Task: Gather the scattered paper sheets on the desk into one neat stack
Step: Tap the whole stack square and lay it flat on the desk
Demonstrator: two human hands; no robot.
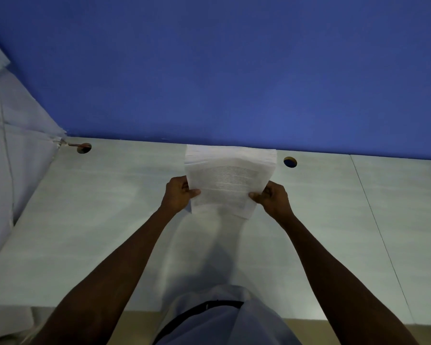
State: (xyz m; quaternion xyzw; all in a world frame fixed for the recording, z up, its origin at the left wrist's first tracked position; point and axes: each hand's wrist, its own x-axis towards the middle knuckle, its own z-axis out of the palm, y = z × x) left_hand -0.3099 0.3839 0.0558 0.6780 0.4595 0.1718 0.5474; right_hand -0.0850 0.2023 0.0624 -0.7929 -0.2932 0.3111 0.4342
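Note:
A bundle of white printed paper sheets (228,185) is held above the pale desk (97,220), its far end curling over near the blue partition. My left hand (178,194) pinches the bundle's left edge, thumb on top. On the opposite edge my right hand (271,197) grips the same way. The sheets' near edge hangs free between the two hands, slightly uneven at the lower right corner. No loose sheets show elsewhere on the desk.
A blue partition (234,70) stands along the desk's back edge. Two round cable holes (84,148) (290,162) lie near that edge. A white side panel with a cord (3,135) stands at the left. A seam (373,215) crosses the desk at the right.

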